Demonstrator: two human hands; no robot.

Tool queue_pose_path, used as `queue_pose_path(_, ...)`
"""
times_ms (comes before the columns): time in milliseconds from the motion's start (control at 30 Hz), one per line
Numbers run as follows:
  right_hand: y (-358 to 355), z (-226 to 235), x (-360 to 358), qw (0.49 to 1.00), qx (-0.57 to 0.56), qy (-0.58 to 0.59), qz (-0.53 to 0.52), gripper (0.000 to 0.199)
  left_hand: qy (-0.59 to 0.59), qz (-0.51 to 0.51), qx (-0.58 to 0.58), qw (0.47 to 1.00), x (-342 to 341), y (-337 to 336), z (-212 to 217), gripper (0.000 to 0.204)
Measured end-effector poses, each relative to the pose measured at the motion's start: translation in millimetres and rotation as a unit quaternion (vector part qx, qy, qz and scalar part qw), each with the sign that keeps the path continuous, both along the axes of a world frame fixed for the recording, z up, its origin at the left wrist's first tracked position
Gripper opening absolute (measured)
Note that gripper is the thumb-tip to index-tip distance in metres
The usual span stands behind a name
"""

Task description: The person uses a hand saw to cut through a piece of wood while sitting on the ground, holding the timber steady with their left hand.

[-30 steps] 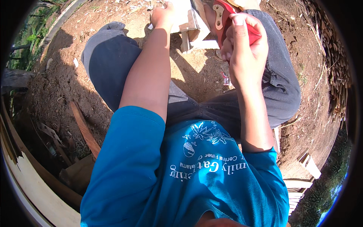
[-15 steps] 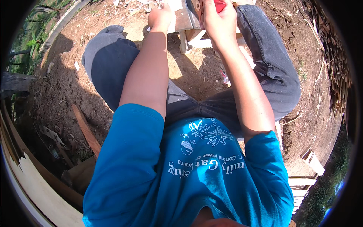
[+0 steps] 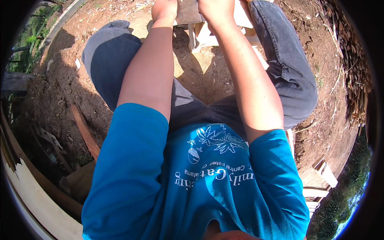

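My left hand [image 3: 165, 9] is at the upper edge, its fingers curled into a fist beside the left end of a low wooden bench [image 3: 188, 15]. What it grips is out of the picture. Over the bench top, my right hand [image 3: 217, 10] looks closed too, its fingers cut off by the upper edge, so what it holds is hidden. Both arms reach straight forward, and the bench's pale leg [image 3: 193, 39] shows between them.
My bent legs in dark trousers [image 3: 294, 76] flank the bench on bare soil with scattered wood chips. A reddish-brown board [image 3: 85, 132] lies at left, near a long pale plank [image 3: 38, 192]. Stacked thin wood pieces [image 3: 358, 72] line the right side.
Both hands have moved up and forward, and my right hand has also shifted left. The red thing it was holding has gone out of sight past the upper edge.
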State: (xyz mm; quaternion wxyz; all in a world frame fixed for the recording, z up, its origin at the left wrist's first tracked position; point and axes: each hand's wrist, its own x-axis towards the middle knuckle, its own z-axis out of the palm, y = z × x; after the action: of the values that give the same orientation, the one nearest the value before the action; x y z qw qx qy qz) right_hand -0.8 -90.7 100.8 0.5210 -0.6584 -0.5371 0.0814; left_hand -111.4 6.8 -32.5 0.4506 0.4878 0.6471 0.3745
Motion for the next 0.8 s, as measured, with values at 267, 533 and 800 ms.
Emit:
queue_pose_path(267, -88.6, 28.9, -2.3, 0.987, -0.007, 0.126, 0.102, 0.018, -0.029, 0.019, -0.009, 0.999, -7.5, -23.2, -12.7, 0.042)
queue_pose_path(533, -95.3, 43.3, -8.8, 0.976, 0.001, 0.171, 0.135, 0.019, -0.045, 0.003, 0.013, 0.999, -10.6, -20.0, 2.1, 0.041)
queue_pose_path(800, 21.9, -30.7, 6.0, 0.999, 0.042, 0.0, 0.029, 0.021, 0.042, 0.01, 0.048, 0.998, 1.5, -6.1, -1.9, 0.037)
